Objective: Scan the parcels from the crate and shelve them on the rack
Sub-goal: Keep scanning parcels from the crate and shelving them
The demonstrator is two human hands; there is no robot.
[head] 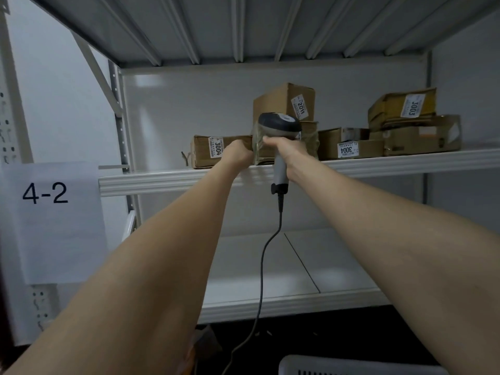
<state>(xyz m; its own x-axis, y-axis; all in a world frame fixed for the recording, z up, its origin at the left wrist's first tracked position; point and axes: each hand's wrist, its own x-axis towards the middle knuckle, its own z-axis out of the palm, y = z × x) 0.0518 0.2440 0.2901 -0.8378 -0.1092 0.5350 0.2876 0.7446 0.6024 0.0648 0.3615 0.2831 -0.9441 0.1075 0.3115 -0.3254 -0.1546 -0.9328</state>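
Lowest in the head view, and closest, a white crate point(351, 366) rim is seen, with two bare forearms stretched above it toward the rack shelf point(162, 182). The left hand point(239, 155) is curled round the left end of a taped parcel point(309, 142), which has been set on that shelf just behind the front lip, between a box marked 3004 point(205, 152) and lower boxes to the right. The right hand point(286, 155) is wrapped round the handle of a scanner point(280, 127) and is held against the parcel's front; whether its fingers also touch the parcel cannot be told. A box marked 2011 point(284, 101) is stacked above and behind, so it could be toppled by a hard push. The hanging cable point(263, 266) could be snagged on the shelf edge, and the parcel could be dragged off the lip.
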